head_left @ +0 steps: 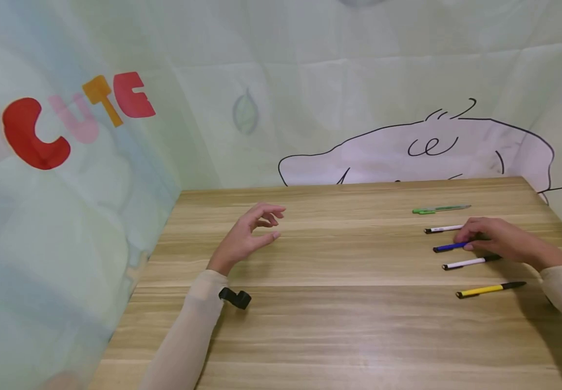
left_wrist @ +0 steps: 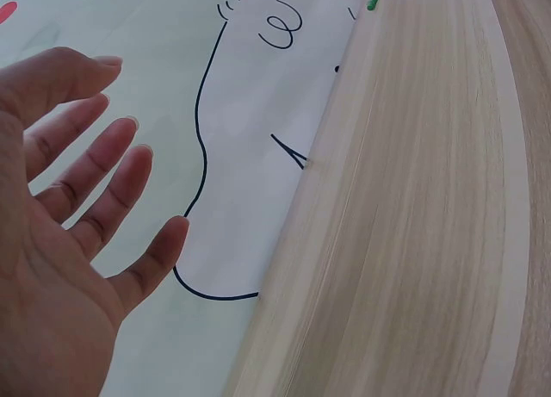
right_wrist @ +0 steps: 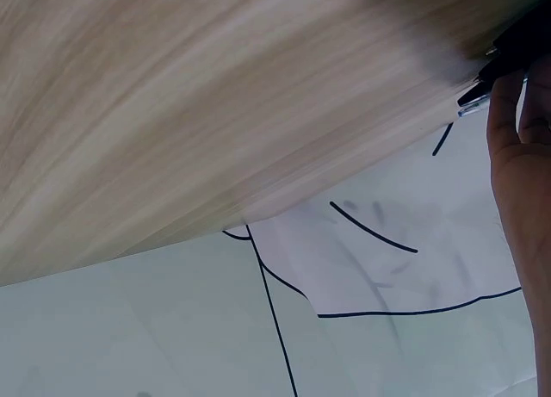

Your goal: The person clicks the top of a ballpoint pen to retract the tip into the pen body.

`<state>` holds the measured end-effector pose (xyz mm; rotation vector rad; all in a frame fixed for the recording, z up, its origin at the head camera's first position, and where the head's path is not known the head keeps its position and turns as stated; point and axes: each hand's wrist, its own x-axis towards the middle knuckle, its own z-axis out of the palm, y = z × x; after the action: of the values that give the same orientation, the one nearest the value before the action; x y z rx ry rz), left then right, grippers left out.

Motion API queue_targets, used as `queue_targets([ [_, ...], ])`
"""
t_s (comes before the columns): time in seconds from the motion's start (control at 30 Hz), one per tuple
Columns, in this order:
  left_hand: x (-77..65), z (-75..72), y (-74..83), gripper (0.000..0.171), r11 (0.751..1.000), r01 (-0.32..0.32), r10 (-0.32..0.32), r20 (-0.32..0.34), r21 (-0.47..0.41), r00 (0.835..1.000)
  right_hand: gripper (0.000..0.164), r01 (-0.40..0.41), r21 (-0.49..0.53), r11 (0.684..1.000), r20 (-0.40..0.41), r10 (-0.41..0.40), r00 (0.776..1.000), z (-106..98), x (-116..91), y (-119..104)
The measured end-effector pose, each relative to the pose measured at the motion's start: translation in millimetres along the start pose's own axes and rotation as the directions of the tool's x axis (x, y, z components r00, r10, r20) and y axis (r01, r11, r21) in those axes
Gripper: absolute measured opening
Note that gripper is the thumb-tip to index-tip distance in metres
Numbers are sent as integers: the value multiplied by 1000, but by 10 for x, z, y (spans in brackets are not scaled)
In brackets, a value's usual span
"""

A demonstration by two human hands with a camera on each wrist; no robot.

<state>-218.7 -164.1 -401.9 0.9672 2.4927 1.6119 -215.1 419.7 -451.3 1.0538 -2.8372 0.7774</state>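
In the head view my right hand [head_left: 500, 238] pinches a blue pen [head_left: 449, 247] between thumb and fingertips; the hand hides the pen's far end. Just behind it lies a white pen [head_left: 442, 229], partly covered by my fingers. A second white pen with black ends [head_left: 468, 264] lies in front. My left hand [head_left: 247, 234] hovers over the left part of the table with fingers loosely bent and nothing in them; its spread fingers [left_wrist: 112, 173] show in the left wrist view. At the edge of the right wrist view, my right hand [right_wrist: 525, 147] is beside dark pen tips.
A green pen [head_left: 440, 209] lies farthest back in the column, and a yellow pen with a black tip [head_left: 490, 290] lies nearest. The wooden table [head_left: 334, 325] meets a printed cloth backdrop [head_left: 242, 49] at its back and left edges.
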Motion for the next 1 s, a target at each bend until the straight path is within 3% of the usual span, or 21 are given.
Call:
queue_targets([
  [0.17, -14, 3, 182, 47, 1000, 6, -6, 9, -7, 1000, 37, 20, 5, 1000, 0, -20, 1000, 7, -8, 8],
  [0.27, -11, 6, 201, 47, 1000, 6, -6, 11, -5, 1000, 35, 23, 26, 999, 15, -24, 1000, 4, -16, 13],
  [0.57, 51, 15, -76, 52, 1000, -13, 13, 2, 11, 1000, 31, -34, 37, 999, 28, 33, 999, -54, -27, -74],
  [0.83, 107, 35, -48, 49, 999, -46, 46, 6, 22, 999, 29, -42, 51, 998, -15, 43, 999, -124, -8, -175],
  [1.0, 175, 76, 7, 46, 997, -66, 66, -9, 34, 998, 23, -116, 87, 990, -43, 120, 992, -133, 25, -242],
])
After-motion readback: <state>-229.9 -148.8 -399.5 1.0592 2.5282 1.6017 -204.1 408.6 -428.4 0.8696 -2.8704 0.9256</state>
